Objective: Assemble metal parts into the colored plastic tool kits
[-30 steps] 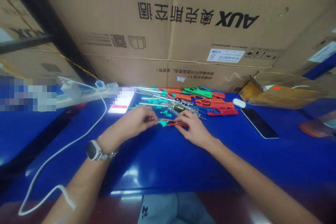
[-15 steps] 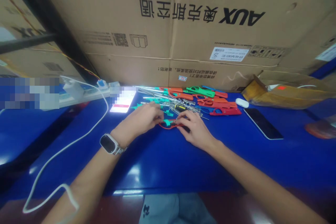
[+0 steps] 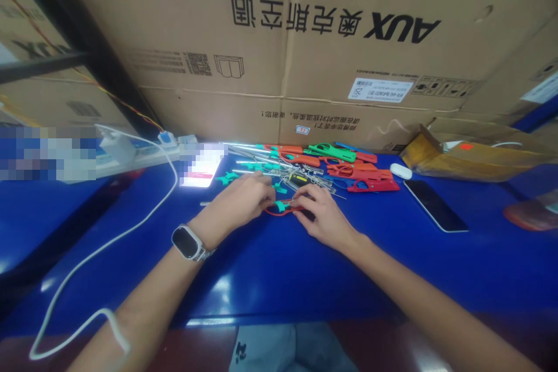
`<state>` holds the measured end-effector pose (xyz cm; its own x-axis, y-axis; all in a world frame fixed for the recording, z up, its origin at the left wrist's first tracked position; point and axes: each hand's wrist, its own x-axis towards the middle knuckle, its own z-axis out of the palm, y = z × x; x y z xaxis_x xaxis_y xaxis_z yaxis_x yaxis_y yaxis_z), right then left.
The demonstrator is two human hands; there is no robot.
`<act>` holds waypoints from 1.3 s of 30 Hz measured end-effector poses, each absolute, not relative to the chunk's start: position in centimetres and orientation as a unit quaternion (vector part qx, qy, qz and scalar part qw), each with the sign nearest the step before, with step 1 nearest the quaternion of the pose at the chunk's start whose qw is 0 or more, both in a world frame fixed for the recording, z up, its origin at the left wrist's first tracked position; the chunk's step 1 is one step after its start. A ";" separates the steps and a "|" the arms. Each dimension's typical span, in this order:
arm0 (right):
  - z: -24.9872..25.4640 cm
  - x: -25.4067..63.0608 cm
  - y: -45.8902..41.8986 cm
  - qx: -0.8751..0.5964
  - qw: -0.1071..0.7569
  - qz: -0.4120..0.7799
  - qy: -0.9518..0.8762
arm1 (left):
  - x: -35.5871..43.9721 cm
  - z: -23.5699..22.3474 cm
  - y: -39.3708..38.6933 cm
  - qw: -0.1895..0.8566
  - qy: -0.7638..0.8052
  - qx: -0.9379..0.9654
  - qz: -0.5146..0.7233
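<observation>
Both hands are closed on a partly assembled long-nosed lighter with an orange-red casing (image 3: 279,214) and a teal piece (image 3: 282,206) in its middle. My left hand (image 3: 246,200) grips its left end, with fingers bent and the fingertips partly hidden. A metal tip (image 3: 204,204) shows to the left of that hand, perhaps the lighter's tube. My right hand (image 3: 321,212) pinches the right end of the casing between thumb and fingers. Just behind the hands lie loose teal pieces (image 3: 229,178), metal rods and a black-and-yellow screwdriver handle (image 3: 299,179).
Several orange, green and red lighter casings (image 3: 366,177) lie at the back right. Beyond them are a white earbud case (image 3: 401,171), a dark phone (image 3: 436,204) and a brown paper bag (image 3: 471,154). A lit phone (image 3: 203,168), power strip (image 3: 131,160) and white cable (image 3: 104,238) are left.
My left hand has shifted slightly right and its wrist has turned a little. The metal tip beside it has come into view. My right hand stays almost still on the lighter.
</observation>
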<state>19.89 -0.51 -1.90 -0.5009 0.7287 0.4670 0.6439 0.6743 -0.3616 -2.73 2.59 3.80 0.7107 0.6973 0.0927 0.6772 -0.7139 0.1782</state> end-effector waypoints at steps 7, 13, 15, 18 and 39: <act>-1.9 19.8 -0.9 -0.392 0.312 0.164 -0.850 | -2.8 2.7 2.8 0.078 0.357 0.925 0.105; -2.0 19.8 -1.1 -0.373 0.289 0.138 -0.871 | -3.2 2.3 2.9 0.104 0.351 0.923 0.121; -2.2 19.8 -1.0 -0.366 0.292 0.125 -0.875 | -3.2 2.3 2.9 0.115 0.355 0.920 0.123; -2.4 19.8 -0.9 -0.363 0.295 0.119 -0.876 | -3.3 2.0 2.9 0.131 0.358 0.915 0.133; -2.1 19.7 -0.8 -0.382 0.330 0.192 -0.842 | -3.7 0.6 3.5 0.218 0.349 0.892 0.189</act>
<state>19.68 -0.83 -2.05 -0.4904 0.7703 0.4076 0.5169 0.6336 -0.5756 -3.75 3.50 0.63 0.6847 0.7049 0.1851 0.5405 -0.6615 0.5199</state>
